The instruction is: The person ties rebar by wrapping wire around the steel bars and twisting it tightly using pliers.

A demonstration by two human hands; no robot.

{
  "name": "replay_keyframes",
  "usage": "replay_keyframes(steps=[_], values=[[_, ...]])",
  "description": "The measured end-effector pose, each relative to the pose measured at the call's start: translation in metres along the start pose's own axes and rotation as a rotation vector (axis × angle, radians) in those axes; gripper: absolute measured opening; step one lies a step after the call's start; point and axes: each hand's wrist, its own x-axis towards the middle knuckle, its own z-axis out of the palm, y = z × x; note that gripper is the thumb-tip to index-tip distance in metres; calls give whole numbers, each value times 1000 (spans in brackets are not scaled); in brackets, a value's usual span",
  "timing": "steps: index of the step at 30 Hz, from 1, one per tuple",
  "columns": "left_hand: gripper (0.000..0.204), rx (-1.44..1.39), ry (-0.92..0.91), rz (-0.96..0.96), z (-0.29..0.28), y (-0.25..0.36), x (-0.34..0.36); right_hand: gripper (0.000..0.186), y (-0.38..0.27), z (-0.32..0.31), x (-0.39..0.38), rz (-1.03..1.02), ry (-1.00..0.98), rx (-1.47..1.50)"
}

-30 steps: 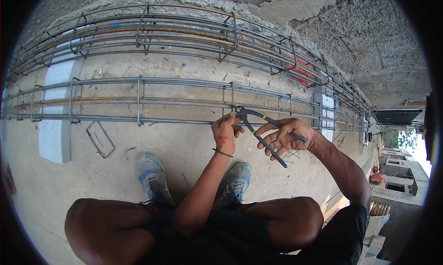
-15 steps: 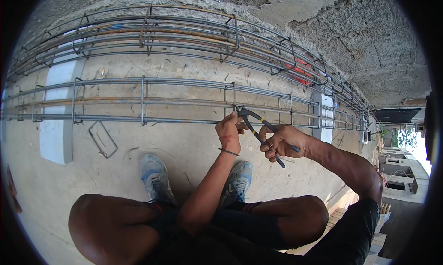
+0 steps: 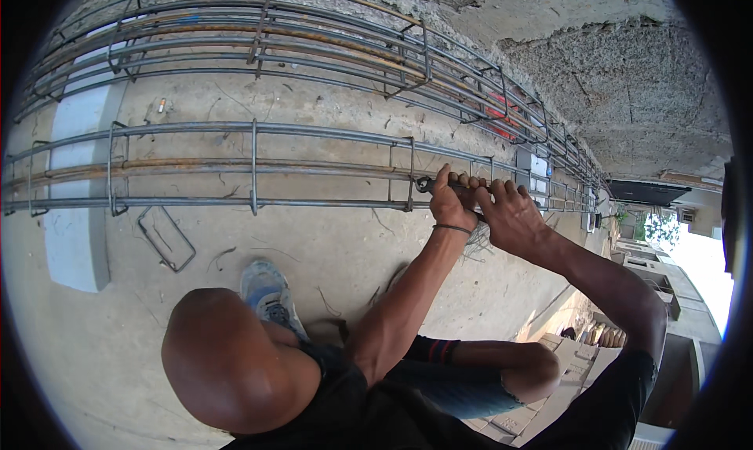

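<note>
Together, the left hand (image 3: pixel 452 203) and right hand (image 3: pixel 514 219) grip pincers (image 3: pixel 424 185) whose head is beside a stirrup (image 3: pixel 412 158) of the nearer rebar cage (image 3: pixel 329 203).

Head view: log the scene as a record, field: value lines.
left: left hand closed around dark pincers, close to their head
right: right hand closed over the pincers' handles, which are largely hidden
pincers_head: at a stirrup of the near rebar cage; contact unclear
beyond: second rebar cage, alongside
support: white block under the near rebar cage, picture left
ground: loose wire rectangle, left of both hands
</note>
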Motion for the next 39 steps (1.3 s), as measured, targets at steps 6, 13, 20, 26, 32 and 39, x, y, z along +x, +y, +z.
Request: replay_keyframes(steps=[6, 13, 20, 26, 32, 39], values=[[28, 191, 87, -123, 0, 8, -25, 62, 41, -37, 13, 447, -799, 1354], [34, 124, -129, -390, -27, 34, -21, 34, -17, 9, -5, 707, -983, 2294], [33, -48, -216, -237, -12, 19, -11, 40, 5, -24, 19, 401, -458, 564], [18, -170, 75, -100, 17, 4, -14, 26, 24, -6, 12, 93, 80, -266], [31, 65, 109, -144, -9, 14, -8, 40, 14, -39, 14, 286, -425, 551], [31, 96, -140, -396, -26, 29, -11, 29, 4, 20, -6, 639, -1036, 1992]])
